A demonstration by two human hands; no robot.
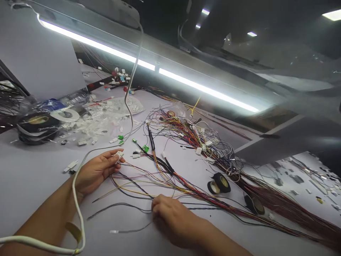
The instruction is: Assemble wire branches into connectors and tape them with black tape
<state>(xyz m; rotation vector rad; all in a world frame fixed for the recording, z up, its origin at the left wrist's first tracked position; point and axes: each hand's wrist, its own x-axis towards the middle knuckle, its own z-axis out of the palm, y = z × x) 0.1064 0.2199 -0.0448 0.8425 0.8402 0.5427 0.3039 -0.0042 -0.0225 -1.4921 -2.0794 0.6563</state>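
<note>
My left hand [97,170] pinches a white plastic connector [119,155] between thumb and fingers, with several thin coloured wires trailing from it to the right. Lower down, my right hand [170,215] is closed, its fingers curled at the dark wires [119,205]; its fingertips are partly hidden. A thin wire ending in a small white connector [114,232] also runs up to this hand. Beyond both hands, a taped wire harness [162,163] lies across the table, with green connectors [145,148] and a white connector [135,155] on its branches.
A white cable [77,192] hangs down in front of my left forearm. Black tape rolls [222,182] lie to the right, beside a thick wire bundle [197,138]. Plastic bags of connectors [93,122] and a wrapped black roll [37,128] sit at left. A lit tube lamp [207,89] spans above.
</note>
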